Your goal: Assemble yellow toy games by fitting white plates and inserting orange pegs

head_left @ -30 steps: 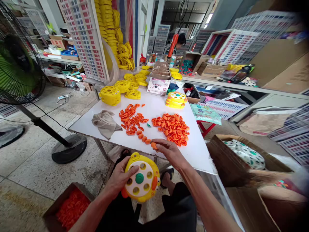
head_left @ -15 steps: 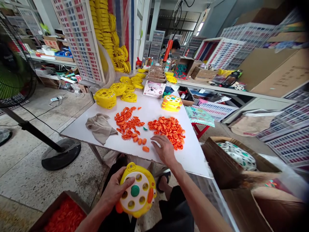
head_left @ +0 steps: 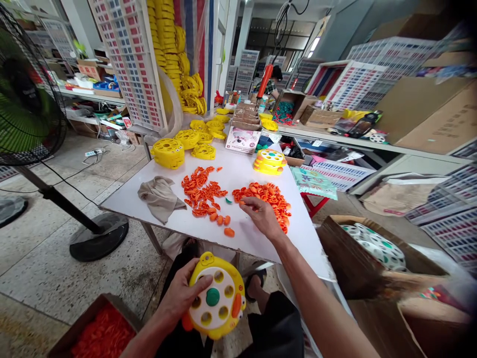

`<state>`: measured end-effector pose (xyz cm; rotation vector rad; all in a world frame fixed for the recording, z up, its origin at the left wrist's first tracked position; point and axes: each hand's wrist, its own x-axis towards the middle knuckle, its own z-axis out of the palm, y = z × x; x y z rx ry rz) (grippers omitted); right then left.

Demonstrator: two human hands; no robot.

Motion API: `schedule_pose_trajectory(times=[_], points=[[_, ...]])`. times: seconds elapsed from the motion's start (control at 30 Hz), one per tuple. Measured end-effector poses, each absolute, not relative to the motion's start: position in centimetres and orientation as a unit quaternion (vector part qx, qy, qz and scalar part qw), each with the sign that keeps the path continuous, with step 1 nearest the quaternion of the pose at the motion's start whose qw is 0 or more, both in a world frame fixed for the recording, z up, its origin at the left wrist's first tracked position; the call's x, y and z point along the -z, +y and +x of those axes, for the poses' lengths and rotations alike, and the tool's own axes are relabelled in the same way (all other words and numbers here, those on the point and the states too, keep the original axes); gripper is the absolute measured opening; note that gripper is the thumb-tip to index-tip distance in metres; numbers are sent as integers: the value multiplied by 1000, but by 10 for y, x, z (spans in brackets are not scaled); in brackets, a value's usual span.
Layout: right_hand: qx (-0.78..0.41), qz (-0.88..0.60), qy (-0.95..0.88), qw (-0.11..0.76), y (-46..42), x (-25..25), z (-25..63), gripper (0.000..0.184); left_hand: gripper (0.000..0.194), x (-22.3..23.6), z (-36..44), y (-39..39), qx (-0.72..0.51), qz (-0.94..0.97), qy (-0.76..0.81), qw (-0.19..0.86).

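My left hand point(head_left: 185, 291) grips a yellow duck-shaped plastic toy point(head_left: 234, 278) over my lap, thumb across its front. The toy has a white disc point(head_left: 218, 314) with round holes, a green centre button point(head_left: 212, 297) and an orange beak point(head_left: 237, 305). Over the table, my right hand point(head_left: 263, 215) is at the left edge of a pile of small orange plastic pieces point(head_left: 278, 199). Its thumb and fingers pinch one orange piece point(head_left: 242, 202), mostly covered by the fingertips. Left of this hand lie a second heap of orange pieces point(head_left: 201, 191) and a loose orange piece point(head_left: 229, 232).
The white table point(head_left: 126, 199) bears a grey cloth point(head_left: 160, 199), yellow toy shells point(head_left: 168, 153), a stack of toys point(head_left: 270, 162) and a printed carton point(head_left: 243, 139). A fan point(head_left: 28, 99) stands left. Open boxes of white discs point(head_left: 372, 243) and orange parts point(head_left: 102, 330) flank me.
My right hand has moved slightly up to the pile's edge, and its fingers have closed on an orange piece. My left hand still holds the toy. The whole view has shifted slightly.
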<state>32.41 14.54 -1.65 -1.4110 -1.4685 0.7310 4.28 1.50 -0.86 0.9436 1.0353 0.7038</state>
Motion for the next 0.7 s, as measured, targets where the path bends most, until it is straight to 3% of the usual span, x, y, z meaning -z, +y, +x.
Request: schedule_pose_trajectory(times=[0.13, 0.3, 0.7], points=[[-406, -524, -505, 553, 124, 16, 317, 38, 44, 6, 44, 13, -314, 430, 467, 706], [-504, -469, -400, 605, 98, 14, 305, 36, 49, -1, 49, 11, -313, 419, 468, 712], [-607, -418, -336, 586, 36, 7, 278, 32, 45, -11, 58, 13, -294, 462, 465, 695]])
